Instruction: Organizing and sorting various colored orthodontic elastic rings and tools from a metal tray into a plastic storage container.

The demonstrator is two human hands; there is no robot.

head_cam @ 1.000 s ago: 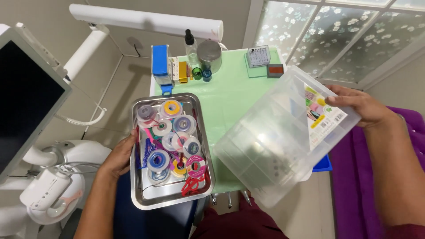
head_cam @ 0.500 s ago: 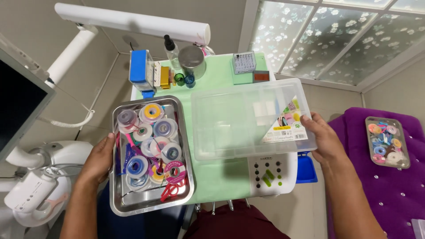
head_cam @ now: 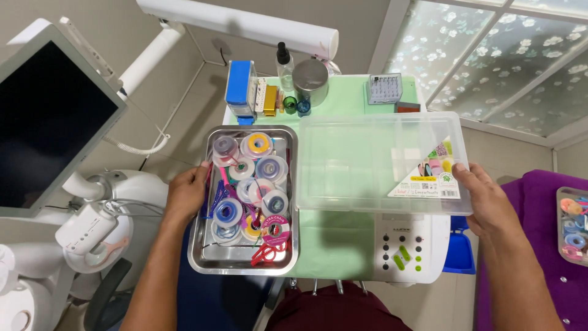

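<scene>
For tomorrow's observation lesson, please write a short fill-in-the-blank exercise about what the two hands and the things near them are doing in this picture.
1. The left hand grips the edge of a shiny ____ tray full of coloured spools.
2. The right hand holds a clear plastic ____ by its corner.
3. Both rest on a table covered with a pale ____ sheet.
4. At the table's far edge stands a round metal ____ beside a small spray bottle.

Missing words: metal; box; green; canister

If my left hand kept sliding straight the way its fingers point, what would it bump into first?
Your left hand points right across the steel tray. It would probably meet the colourful spools heaped inside first, likely the blue one, though depth is hard to judge.
</scene>
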